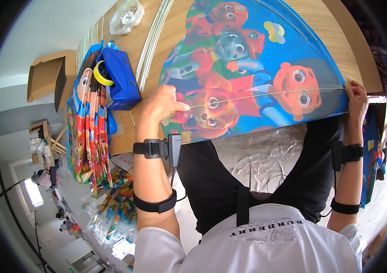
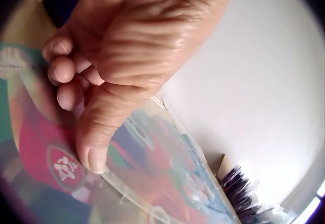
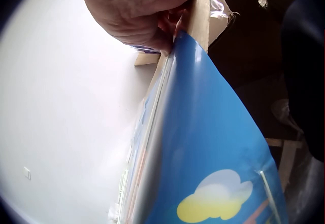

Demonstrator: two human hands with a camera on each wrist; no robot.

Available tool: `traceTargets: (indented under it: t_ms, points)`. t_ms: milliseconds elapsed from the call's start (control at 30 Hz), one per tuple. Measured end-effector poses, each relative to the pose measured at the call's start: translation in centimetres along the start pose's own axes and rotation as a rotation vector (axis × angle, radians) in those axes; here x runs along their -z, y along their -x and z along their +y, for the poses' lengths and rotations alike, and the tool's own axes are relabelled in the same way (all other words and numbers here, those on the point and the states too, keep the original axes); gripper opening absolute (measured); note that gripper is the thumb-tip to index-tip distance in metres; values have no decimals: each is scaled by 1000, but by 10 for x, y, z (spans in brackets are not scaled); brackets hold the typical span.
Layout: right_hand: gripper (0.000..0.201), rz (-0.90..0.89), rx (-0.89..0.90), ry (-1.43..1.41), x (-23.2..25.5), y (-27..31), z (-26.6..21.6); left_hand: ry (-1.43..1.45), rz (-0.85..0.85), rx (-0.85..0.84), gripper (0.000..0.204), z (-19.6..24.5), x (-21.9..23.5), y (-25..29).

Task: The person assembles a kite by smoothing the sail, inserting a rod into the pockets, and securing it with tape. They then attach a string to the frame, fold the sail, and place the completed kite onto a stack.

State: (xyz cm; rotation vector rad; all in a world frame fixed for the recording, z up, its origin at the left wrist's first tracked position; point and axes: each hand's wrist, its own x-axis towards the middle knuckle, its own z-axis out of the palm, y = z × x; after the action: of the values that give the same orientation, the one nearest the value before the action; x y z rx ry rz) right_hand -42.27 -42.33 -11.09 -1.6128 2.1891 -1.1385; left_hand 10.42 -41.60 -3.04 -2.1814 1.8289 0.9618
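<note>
A large kite sheet (image 1: 311, 45), printed with cartoon dogs and a child on blue, lies over the table edge above the lap. Across it runs a thin pale rod (image 1: 253, 96), from one hand to the other. At its left end my left hand (image 1: 164, 102) holds the rod, the thumb tip pressing on it and the other fingers curled, as the left wrist view shows. My right hand (image 1: 357, 94) pinches the sheet's pointed right corner at the rod's other end. In the right wrist view, the fingertips at that corner are partly hidden behind the hand.
A blue tape dispenser (image 1: 123, 77) with a yellow tape roll (image 1: 103, 74) stands at the table's left, beside a stack of printed sheets (image 1: 89, 123). Pale rods (image 1: 156, 41) and a clear tub (image 1: 127, 17) lie beyond. Plastic-wrapped packs (image 1: 116, 209) are below left; cardboard (image 1: 359, 45) borders the right.
</note>
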Motion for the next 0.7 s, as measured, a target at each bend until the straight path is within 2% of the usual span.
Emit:
traceTargets:
  t_ms: [100,200,267,300,367,400,467,500,567,600,633,700]
  points:
    - [19,2,7,-2,1,1,-6,37,2,-17,39,-8,-1,2]
    - [18,23,44,37,-1,2,0,202,-22,-42,37,-10,-3,8]
    - [19,63,47,33,-3,2,-5,43,225,-145,34,-6,-14,13]
    - [19,73,21,15,-2,5,-12,47,209,-179,34,-3,-16,16]
    - [19,92,58,-6,-1,7,-17,123,201,-113,27,8,-16,23]
    - [18,108,45,-3,-1,7,-20,119,191,-146,27,18,-24,25]
    - [19,144,43,-6,-4,9,-19,266,563,-192,21,39,-49,36]
    - [18,145,23,-6,-3,10,-22,64,619,-284,30,48,-64,44]
    - [17,143,4,16,-4,11,-22,-273,711,-458,61,81,-92,60]
    - [17,113,-58,-18,-2,12,-27,-288,620,-392,70,87,-111,65]
    - [18,127,-40,1,-3,12,-26,-306,530,-323,79,91,-124,66]
    - [18,123,-60,-11,-3,12,-27,-316,541,-298,82,95,-134,62]
